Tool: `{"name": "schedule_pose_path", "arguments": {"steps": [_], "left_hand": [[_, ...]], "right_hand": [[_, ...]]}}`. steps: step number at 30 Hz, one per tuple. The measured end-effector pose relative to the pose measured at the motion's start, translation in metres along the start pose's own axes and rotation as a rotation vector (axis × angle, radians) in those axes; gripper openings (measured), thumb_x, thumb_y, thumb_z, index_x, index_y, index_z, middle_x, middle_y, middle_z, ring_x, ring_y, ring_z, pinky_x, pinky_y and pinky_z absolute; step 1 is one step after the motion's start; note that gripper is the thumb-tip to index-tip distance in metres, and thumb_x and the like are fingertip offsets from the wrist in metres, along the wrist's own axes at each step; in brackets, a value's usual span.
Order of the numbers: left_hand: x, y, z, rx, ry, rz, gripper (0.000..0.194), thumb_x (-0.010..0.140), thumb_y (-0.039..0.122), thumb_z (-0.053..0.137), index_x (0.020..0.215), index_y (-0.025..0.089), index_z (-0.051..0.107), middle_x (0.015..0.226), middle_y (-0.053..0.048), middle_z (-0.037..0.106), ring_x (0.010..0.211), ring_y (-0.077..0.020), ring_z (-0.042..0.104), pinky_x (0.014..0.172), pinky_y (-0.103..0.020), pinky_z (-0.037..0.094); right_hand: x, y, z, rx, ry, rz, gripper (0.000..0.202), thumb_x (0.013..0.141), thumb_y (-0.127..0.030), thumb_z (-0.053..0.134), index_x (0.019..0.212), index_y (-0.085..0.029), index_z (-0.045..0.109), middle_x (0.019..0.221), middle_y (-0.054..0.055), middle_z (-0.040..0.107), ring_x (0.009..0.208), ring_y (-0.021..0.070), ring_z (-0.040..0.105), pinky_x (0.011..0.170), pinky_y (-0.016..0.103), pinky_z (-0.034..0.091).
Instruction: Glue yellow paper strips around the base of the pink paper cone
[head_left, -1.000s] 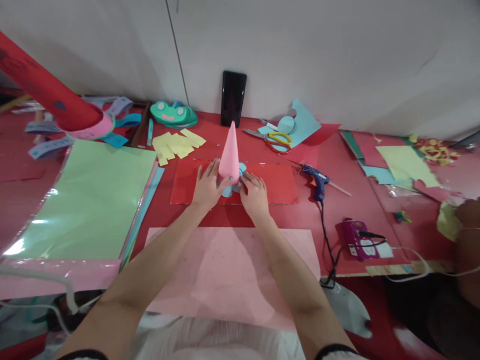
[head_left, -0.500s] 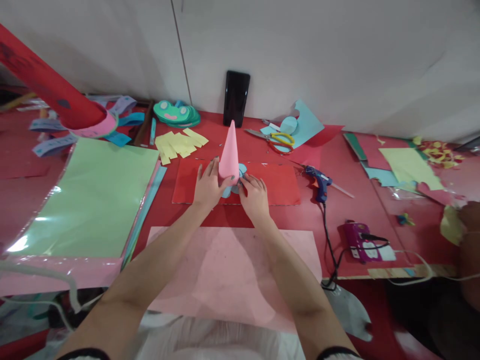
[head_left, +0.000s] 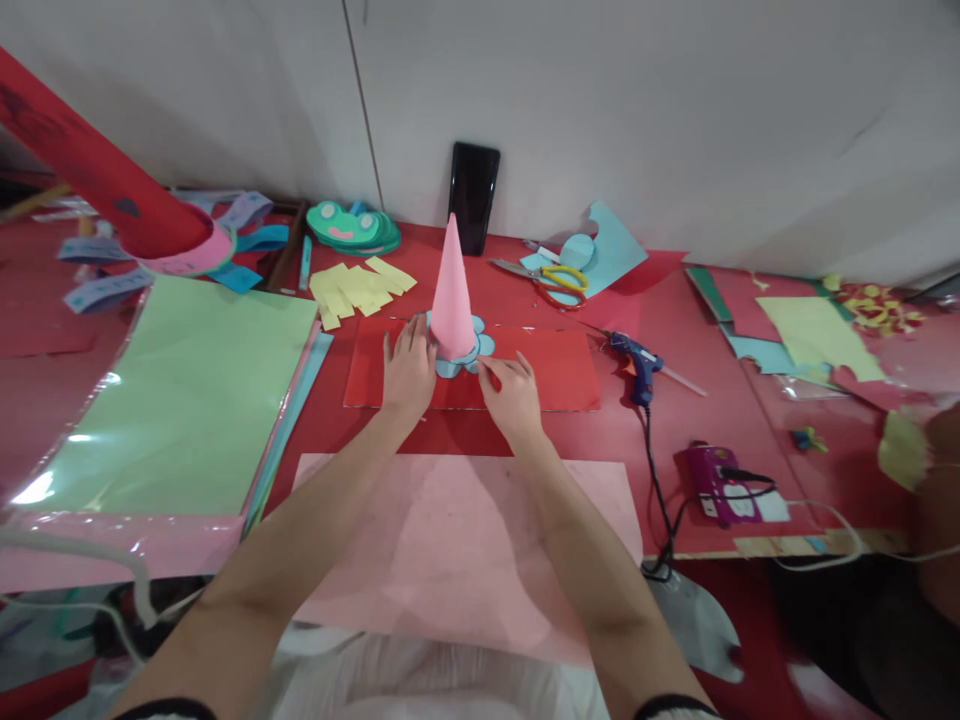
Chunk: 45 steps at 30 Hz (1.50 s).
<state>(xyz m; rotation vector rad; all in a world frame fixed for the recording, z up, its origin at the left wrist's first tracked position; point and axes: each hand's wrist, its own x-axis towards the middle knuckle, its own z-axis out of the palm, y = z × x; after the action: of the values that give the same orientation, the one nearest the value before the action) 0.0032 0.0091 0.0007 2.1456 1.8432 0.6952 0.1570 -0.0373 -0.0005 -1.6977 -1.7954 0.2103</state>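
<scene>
A pink paper cone (head_left: 451, 300) stands point up, leaning slightly left, with scalloped blue paper petals (head_left: 484, 345) round its base. Beneath it lies a red board (head_left: 555, 370). My left hand (head_left: 410, 368) is closed against the left side of the cone's base, its fingers over the petals there; their tips are partly hidden. At the front right of the base, my right hand (head_left: 511, 392) pinches the edge of a blue petal between thumb and forefinger.
A blue glue gun (head_left: 637, 362) with a cable lies right of the board, near a purple power adapter (head_left: 724, 485). Scissors (head_left: 559, 283) and a phone (head_left: 472, 198) are behind. Green sheets (head_left: 195, 400) are at left; another person's hand (head_left: 941, 450) is far right.
The cone has shifted a little left and tipped slightly, showing more of the petals. My left hand has slid down its side; my right hand has moved to the petals' front edge.
</scene>
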Motion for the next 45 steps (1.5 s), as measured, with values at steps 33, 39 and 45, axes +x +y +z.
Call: {"name": "schedule_pose_path", "arguments": {"steps": [33, 39, 45], "left_hand": [[-0.003, 0.003, 0.0, 0.168, -0.225, 0.059, 0.064, 0.095, 0.036, 0.04, 0.148, 0.002, 0.029, 0.157, -0.02, 0.029, 0.148, -0.0302, 0.021, 0.121, -0.054, 0.012], [-0.011, 0.005, -0.004, 0.258, -0.256, 0.035, 0.057, 0.097, 0.037, 0.032, 0.148, 0.012, 0.035, 0.158, -0.017, 0.026, 0.148, -0.0324, 0.021, 0.117, -0.063, 0.012], [-0.009, 0.002, -0.008, 0.251, -0.314, 0.079, 0.057, 0.096, 0.03, 0.031, 0.149, 0.01, 0.032, 0.16, -0.017, 0.023, 0.148, -0.0332, 0.018, 0.117, -0.064, 0.01]], "right_hand": [[-0.004, -0.015, 0.015, -0.335, -0.183, 0.104, 0.053, 0.099, -0.034, 0.036, 0.144, -0.007, 0.043, 0.151, 0.016, 0.04, 0.142, 0.0331, 0.035, 0.117, 0.058, 0.021], [-0.005, -0.013, 0.008, -0.276, -0.094, 0.123, 0.042, 0.096, -0.021, 0.037, 0.13, -0.011, 0.059, 0.14, 0.017, 0.055, 0.13, 0.0259, 0.051, 0.115, 0.051, 0.029], [0.0, -0.005, 0.007, -0.292, -0.196, 0.104, 0.048, 0.099, -0.025, 0.031, 0.144, -0.013, 0.045, 0.153, 0.014, 0.039, 0.146, 0.0266, 0.029, 0.118, 0.054, 0.022]]}}
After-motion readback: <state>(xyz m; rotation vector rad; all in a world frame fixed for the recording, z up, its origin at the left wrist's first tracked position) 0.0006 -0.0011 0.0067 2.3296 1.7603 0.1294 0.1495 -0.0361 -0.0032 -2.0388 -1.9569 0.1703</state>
